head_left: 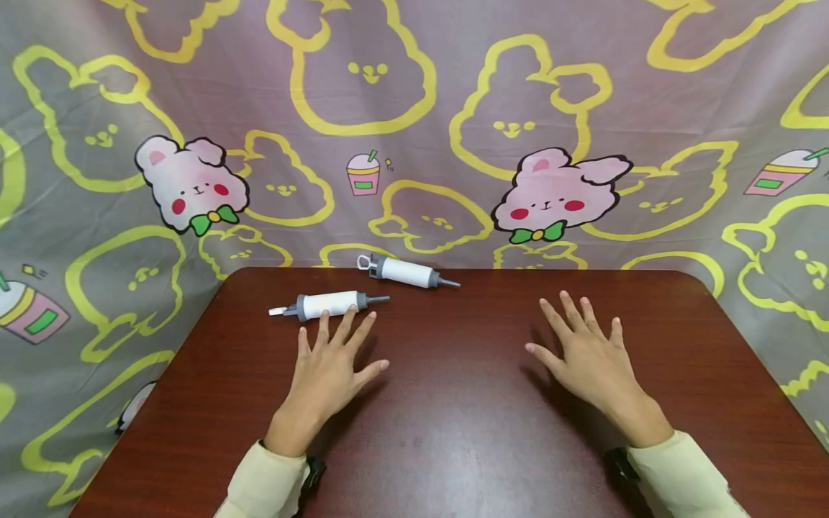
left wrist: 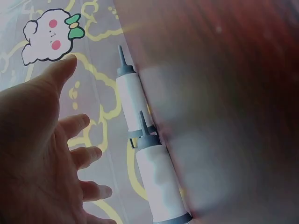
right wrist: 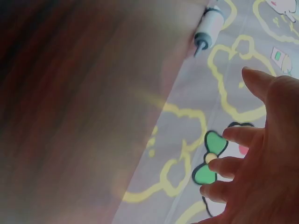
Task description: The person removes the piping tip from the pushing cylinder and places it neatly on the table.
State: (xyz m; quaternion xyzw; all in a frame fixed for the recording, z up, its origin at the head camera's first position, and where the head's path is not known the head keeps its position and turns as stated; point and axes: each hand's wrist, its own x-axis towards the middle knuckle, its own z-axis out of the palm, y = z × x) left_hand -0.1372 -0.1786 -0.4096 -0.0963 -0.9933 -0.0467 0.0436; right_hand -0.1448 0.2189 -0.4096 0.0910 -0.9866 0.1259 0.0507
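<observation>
Two syringe-like tools with white barrels, grey end caps and thin grey nozzles lie on their sides near the table's far edge. The nearer syringe [head_left: 330,305] points its nozzle right, with a white-tipped handle at its left end. Behind it, the farther syringe [head_left: 406,273] has a pale ring handle at the left and is slightly angled. My left hand [head_left: 327,378] is spread palm down, its fingertips overlapping the nearer barrel's lower edge in the head view. My right hand [head_left: 592,360] is likewise spread, well to the right of both syringes, holding nothing.
A dark reddish-brown table [head_left: 453,432] with rounded far corners lies under both hands. Beyond it and along its sides hangs a grey-pink curtain [head_left: 427,158] with yellow cartoon outlines. Dark straps [head_left: 623,466] show at the wrists beside pale sleeves [head_left: 683,478].
</observation>
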